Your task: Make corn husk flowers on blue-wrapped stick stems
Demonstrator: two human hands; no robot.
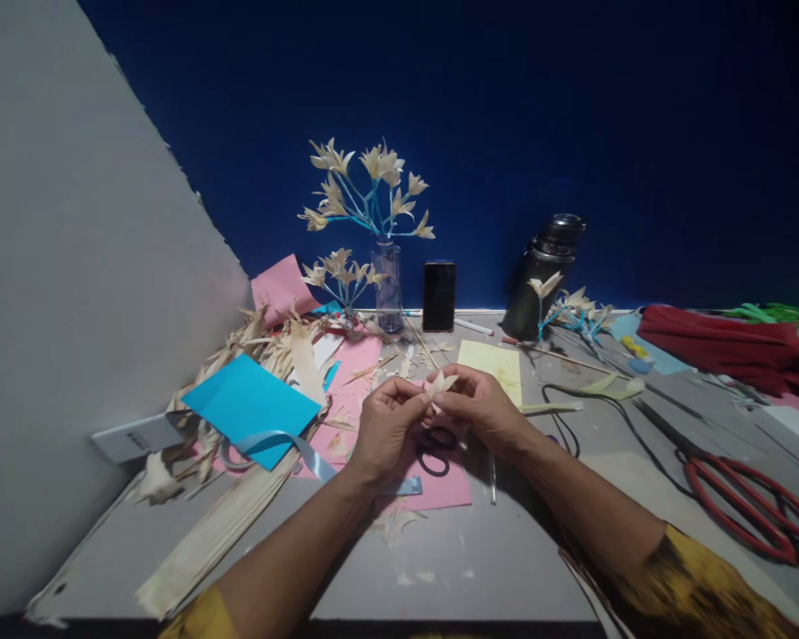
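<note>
Both my hands meet above the middle of the table and pinch a small cream leaf flower point(441, 383) between their fingertips. My left hand point(384, 424) grips it from the left with curled fingers. My right hand point(480, 405) holds it from the right. Black-handled scissors point(436, 450) lie on a pink sheet point(443, 488) just below the hands. A thin stick point(492, 477) lies beside the pink sheet.
A glass bottle point(388, 286) with cream flowers on blue stems point(366, 191) stands at the back, beside a phone point(439, 295) and a dark flask point(543, 275). Blue paper point(249, 402) and dried leaf strips point(219, 532) lie left. Red-handled shears point(746, 497) and red cloth point(732, 348) lie right.
</note>
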